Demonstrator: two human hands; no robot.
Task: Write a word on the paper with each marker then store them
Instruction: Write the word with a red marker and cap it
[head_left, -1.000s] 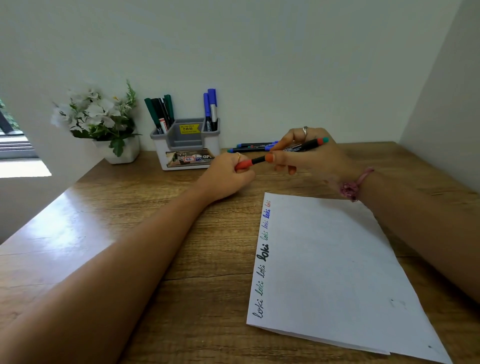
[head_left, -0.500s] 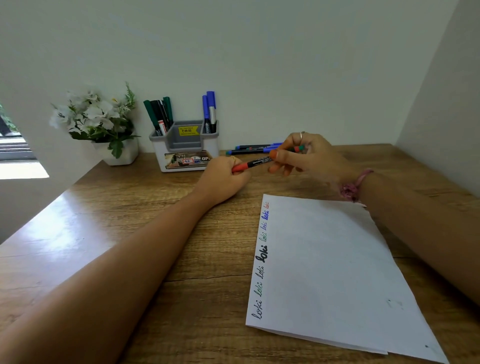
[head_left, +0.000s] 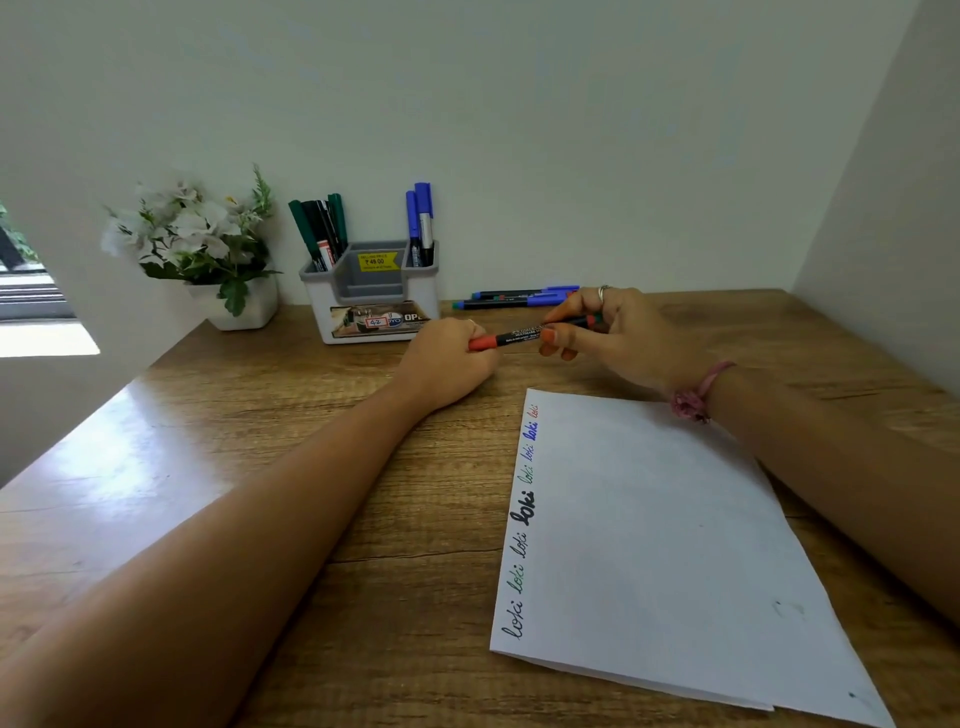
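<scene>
While hands (head_left: 530, 348) hide markers (head_left: 519, 299), holder (head_left: 371, 291) seemingly unobstructed.

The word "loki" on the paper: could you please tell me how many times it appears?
8, in a column down the paper's left edge, from the faint red one down to the dark one.

The bench (head_left: 291, 499) is brown wood with a visible grain, set into a corner between pale walls, its left part catching a bright glare. Directly on it: a white sheet of paper (head_left: 675, 545) at the right front, lying askew — one word repeated along its left edge. At the back stand a white pot of pale flowers (head_left: 244, 306) and, beside it, a grey-and-white marker holder (head_left: 371, 306); right of that lie two blue-capped markers (head_left: 519, 299), side by side near the wall.
</scene>
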